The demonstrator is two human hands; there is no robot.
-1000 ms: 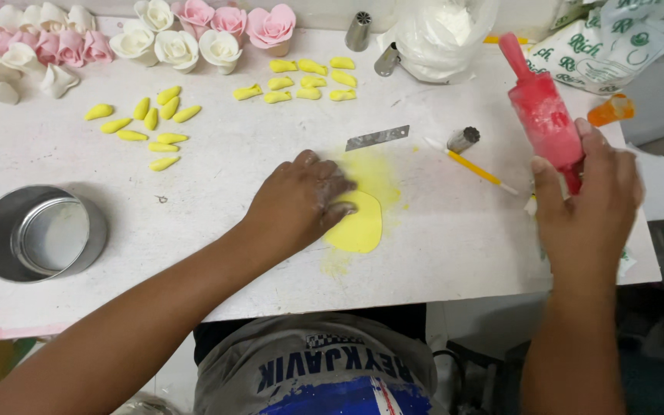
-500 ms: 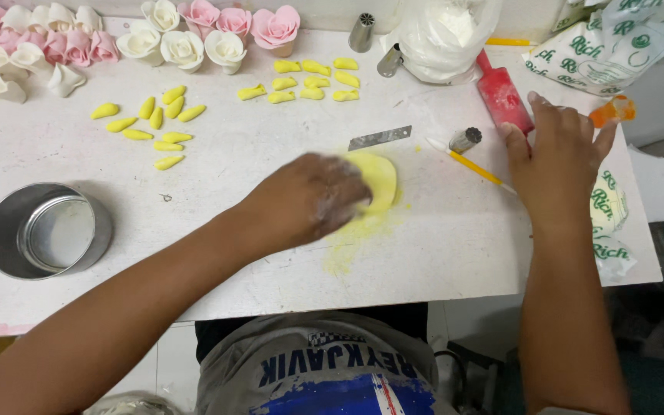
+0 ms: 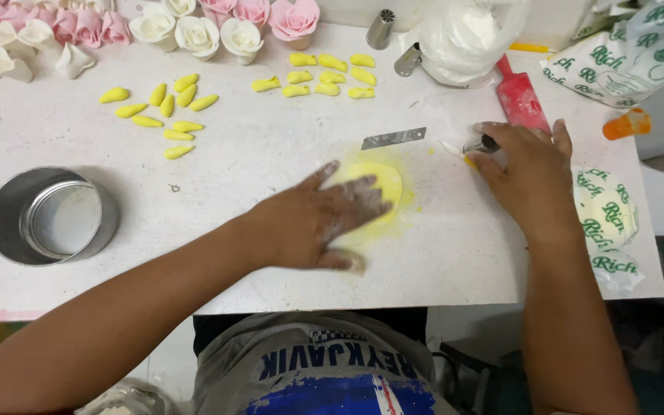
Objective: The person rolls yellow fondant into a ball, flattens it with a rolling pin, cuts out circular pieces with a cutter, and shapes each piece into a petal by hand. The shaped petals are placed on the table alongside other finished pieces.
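Observation:
My left hand (image 3: 320,219) lies flat, fingers spread, on a thin yellow dough disc (image 3: 384,178) in the middle of the white table (image 3: 270,154). Yellow dust surrounds the disc. My right hand (image 3: 524,177) rests to the disc's right, its fingertips closed on a small metal nozzle (image 3: 479,144). A red rolling pin (image 3: 519,100) lies on the table just behind that hand, untouched. A flat metal blade (image 3: 393,138) lies behind the disc.
Two groups of small yellow petals (image 3: 164,114) (image 3: 324,75) lie behind. Pink and white sugar roses (image 3: 194,31) line the far edge. A round metal tin (image 3: 48,217) sits left. A bag of white powder (image 3: 466,34) and printed bags (image 3: 607,215) stand right.
My right hand set the red rolling pin down on the table and moved left onto the metal nozzle. My left hand slid off the disc's centre and spread flat.

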